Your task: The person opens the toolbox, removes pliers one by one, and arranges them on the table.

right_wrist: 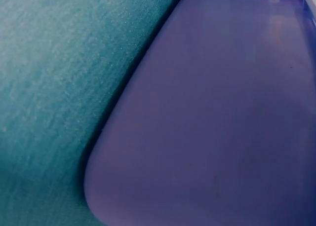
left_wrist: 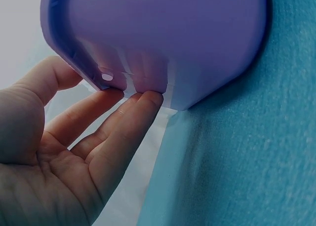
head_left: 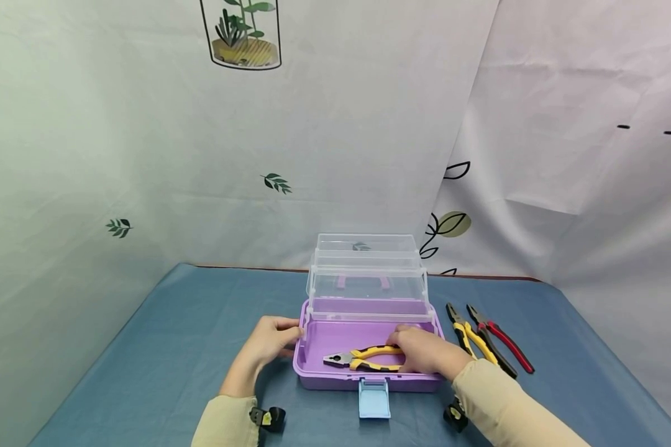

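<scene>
A purple toolbox stands on the table with its clear lid swung up at the back. My left hand grips the box's left side; in the left wrist view, the thumb is at the rim and the fingertips press the outer wall. Inside the box lie combination pliers with yellow and black handles, their jaws pointing left. My right hand reaches over the right rim and holds the handle ends, which its fingers partly hide. Only the box's outer wall and the table show in the right wrist view.
Right of the box lie yellow-and-black pliers and red-and-black pliers, side by side. A light blue latch hangs from the box front. The blue-covered table meets a pale cloth backdrop behind.
</scene>
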`<state>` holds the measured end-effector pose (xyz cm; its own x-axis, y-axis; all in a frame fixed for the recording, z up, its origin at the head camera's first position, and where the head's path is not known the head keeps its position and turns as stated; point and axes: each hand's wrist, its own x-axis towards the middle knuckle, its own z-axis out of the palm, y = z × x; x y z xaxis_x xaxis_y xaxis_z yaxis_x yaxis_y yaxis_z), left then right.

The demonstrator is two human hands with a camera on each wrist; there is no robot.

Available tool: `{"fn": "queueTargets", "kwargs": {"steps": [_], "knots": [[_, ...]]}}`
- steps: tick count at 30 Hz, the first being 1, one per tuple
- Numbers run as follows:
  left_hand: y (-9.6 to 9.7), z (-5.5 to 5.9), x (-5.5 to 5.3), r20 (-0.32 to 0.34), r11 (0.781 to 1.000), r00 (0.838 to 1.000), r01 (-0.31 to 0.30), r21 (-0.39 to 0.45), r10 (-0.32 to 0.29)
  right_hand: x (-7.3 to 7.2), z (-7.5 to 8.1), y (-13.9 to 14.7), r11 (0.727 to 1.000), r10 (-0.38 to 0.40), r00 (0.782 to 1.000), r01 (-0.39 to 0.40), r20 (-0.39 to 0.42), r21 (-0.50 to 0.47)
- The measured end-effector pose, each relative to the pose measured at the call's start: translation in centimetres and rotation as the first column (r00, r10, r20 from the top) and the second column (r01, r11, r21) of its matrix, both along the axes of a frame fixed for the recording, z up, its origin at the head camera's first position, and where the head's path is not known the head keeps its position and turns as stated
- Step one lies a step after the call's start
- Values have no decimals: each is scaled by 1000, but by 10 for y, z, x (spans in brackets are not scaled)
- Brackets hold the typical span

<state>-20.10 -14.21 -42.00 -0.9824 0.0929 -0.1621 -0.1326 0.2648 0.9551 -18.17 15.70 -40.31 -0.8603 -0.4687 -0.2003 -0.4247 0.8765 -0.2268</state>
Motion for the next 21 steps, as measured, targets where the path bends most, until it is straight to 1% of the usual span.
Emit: {"fn": "queueTargets", "kwargs": {"steps": [5,10,15,19,21], "knots": [[0,-1,0,-5,1000,1000,5,7,-5,-1,-1,1,1000,7,1000,-7,-13,2],[0,-2,1,-9,1000,1000,6,10,-6,-3,-2,2,1000,-11,1000,11,20,-23],[1,-2,1,-18,1000,1000,5,-8,-5,-2,0,4,997,-30,998,33,49,-63],[0,-2,1,-19,1000,1000,-2,-18,2,-1,2,6,995,-23,998,29,61,-99],[0,-2,1,-14,1000,1000,-6,-16,6,-1,3,7,995,-15,998,21,58,-102]]}}
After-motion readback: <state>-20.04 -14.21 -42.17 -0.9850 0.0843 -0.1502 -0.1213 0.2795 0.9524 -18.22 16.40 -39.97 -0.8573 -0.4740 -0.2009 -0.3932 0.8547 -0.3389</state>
